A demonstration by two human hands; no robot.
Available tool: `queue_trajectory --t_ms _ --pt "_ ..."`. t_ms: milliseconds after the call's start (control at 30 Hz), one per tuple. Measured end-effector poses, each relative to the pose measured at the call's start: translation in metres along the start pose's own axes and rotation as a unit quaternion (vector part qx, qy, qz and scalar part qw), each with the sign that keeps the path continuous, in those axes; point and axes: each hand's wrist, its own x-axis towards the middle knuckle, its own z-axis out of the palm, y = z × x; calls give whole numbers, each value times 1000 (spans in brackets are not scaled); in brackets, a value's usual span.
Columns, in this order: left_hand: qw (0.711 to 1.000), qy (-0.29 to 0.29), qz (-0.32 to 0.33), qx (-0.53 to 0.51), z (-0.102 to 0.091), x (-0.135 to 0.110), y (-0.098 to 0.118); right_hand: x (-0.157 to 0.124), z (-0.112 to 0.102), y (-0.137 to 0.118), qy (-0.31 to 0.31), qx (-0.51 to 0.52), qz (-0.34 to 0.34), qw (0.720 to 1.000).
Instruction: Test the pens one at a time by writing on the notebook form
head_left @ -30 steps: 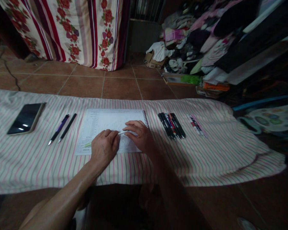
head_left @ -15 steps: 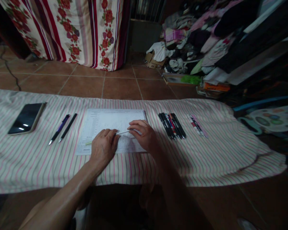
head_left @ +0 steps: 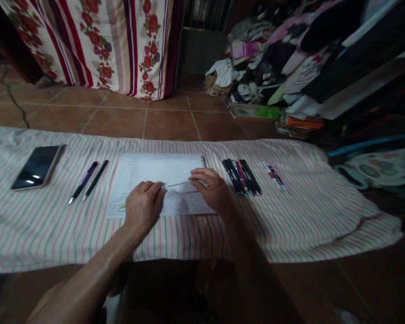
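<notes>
Over an open spiral notebook (head_left: pixel 155 168), both hands are closed on the two ends of a thin white stick (head_left: pixel 177 184). It resembles a pen refill, but its exact kind is unclear. My left hand (head_left: pixel 143 202) pinches the left end, its wrist by the page's near edge. Thumb and fingertips of my right hand (head_left: pixel 209 186) grip the other end. What lies inside the fingers is hidden. A small yellow-green piece (head_left: pixel 122 205) shows on the page beside my left hand.
A phone (head_left: pixel 37 166) and two pens, one purple and black (head_left: pixel 83 182), one black (head_left: pixel 96 180), lie left on the striped cloth (head_left: pixel 175 238). Several dark pens (head_left: pixel 242 177) and a few white and pink pens (head_left: pixel 277 177) lie right. Piled clothes (head_left: pixel 256 49) stand beyond.
My right hand has shifted right, away from my left, and more of the white stick shows between them. My left hand has moved slightly left.
</notes>
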Motion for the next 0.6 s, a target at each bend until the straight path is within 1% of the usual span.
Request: queue_trajectory --t_ms 133,367,600 --pt "1000 2 -9 -7 0 -1 -1 -1 -1 3 4 -4 9 1000" --pt "998 13 -25 -52 5 -1 -6 -1 -1 2 7 -41 16 999" --pt "1000 11 -13 -5 4 -3 -12 1 2 -3 6 -51 20 998"
